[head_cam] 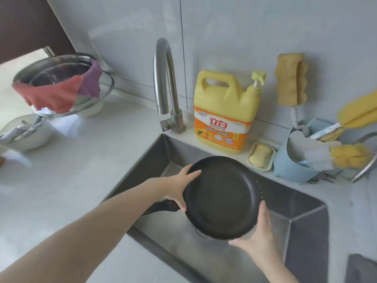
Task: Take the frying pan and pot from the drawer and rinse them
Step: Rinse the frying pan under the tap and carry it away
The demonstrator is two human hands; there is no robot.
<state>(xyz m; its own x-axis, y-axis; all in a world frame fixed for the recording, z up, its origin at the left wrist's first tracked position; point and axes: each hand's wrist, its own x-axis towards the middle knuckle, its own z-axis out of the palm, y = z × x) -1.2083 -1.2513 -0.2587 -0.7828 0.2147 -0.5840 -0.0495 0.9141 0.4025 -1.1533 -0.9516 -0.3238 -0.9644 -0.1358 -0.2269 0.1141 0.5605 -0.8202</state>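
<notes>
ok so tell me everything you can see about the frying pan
The frying pan is round, shallow and black, with a dark matte inside that looks non-stick and pale specks along its rim. It looks empty; no running water shows. It is tilted, its inside facing the camera, held over the steel sink. Its black handle points left, under the left hand, which grips the left rim. The right hand supports the lower right edge.

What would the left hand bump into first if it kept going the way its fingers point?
The left hand already grips the pan at its rim, fingers aimed up and right. Past the pan, the line seems to lead toward the soap dish on the ledge behind the sink, though depth is unclear.
</notes>
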